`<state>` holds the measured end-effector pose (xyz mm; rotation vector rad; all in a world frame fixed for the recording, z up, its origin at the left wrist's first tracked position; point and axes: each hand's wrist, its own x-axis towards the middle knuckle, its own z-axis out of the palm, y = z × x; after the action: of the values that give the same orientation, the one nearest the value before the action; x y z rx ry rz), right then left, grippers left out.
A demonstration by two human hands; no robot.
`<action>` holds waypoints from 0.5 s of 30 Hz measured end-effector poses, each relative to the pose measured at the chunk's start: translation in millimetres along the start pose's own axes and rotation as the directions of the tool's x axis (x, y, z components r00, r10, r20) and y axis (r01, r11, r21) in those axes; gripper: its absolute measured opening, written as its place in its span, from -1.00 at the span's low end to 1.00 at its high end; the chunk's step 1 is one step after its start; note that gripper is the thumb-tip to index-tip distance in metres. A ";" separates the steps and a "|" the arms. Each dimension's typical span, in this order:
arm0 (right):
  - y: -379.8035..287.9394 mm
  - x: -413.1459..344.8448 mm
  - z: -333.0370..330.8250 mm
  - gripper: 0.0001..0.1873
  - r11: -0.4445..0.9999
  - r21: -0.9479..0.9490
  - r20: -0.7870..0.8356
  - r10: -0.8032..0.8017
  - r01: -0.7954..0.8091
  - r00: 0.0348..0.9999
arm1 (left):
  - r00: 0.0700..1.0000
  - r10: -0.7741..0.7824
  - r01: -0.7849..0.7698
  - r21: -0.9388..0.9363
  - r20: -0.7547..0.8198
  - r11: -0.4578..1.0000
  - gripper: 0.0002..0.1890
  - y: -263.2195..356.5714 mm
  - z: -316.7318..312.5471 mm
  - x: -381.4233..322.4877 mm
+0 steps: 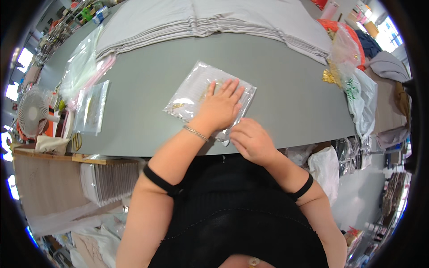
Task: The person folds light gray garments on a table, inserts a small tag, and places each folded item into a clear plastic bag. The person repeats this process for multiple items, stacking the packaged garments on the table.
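A flat clear plastic bag [187, 87] lies tilted on the grey table, with folded pale ribbed fabric inside. Small gold-coloured marks show near its left corner. My left hand [222, 106] rests palm down on the bag, its fingers spread, covering much of the right half. At the bag's near right edge, my right hand [253, 139] has its fingers curled in and pinches the edge by the lower corner. Its fingertips are partly hidden.
A wide stack of pale fabric [214, 13] spans the table's far side. Left are loose plastic bags [90, 107], yellow-handled scissors [77, 142] and a white fan [33, 112]. Right are a white plastic bag [363, 97] and gold-coloured pieces [330, 77]. Packed pieces [112, 182] stand below left.
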<state>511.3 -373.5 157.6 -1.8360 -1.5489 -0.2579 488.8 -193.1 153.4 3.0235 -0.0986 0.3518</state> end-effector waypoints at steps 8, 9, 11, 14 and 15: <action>-2.9 9.1 7.6 -0.87 0.993 0.114 0.169 -0.050 0.031 0.984 | 1.000 -0.006 0.005 -0.050 -0.024 0.999 -0.48 2.7 3.6 -2.3; 3.1 11.3 3.8 -0.87 1.000 0.002 0.144 0.005 -0.006 0.990 | 1.000 -0.011 0.012 -0.048 0.022 0.999 -0.48 2.9 4.3 -2.0; 24.5 21.9 -3.1 -0.88 0.979 -0.203 0.130 0.017 0.010 0.991 | 1.000 -0.008 0.008 -0.039 -0.010 0.999 -0.48 3.6 5.4 -1.9; 67.5 45.8 -11.9 -0.89 0.936 -0.350 0.009 0.049 -0.043 0.999 | 0.999 0.003 -0.002 -0.042 0.035 0.999 -0.48 3.5 1.9 0.3; 75.6 51.2 -14.9 -0.90 0.933 -0.357 -0.018 0.039 -0.043 0.999 | 0.998 0.005 -0.003 -0.031 0.058 1.000 -0.48 3.6 -0.8 0.4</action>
<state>598.6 -345.1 168.4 -2.1375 -1.5291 -0.5612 488.7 -196.6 154.6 3.0038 -0.1128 0.2605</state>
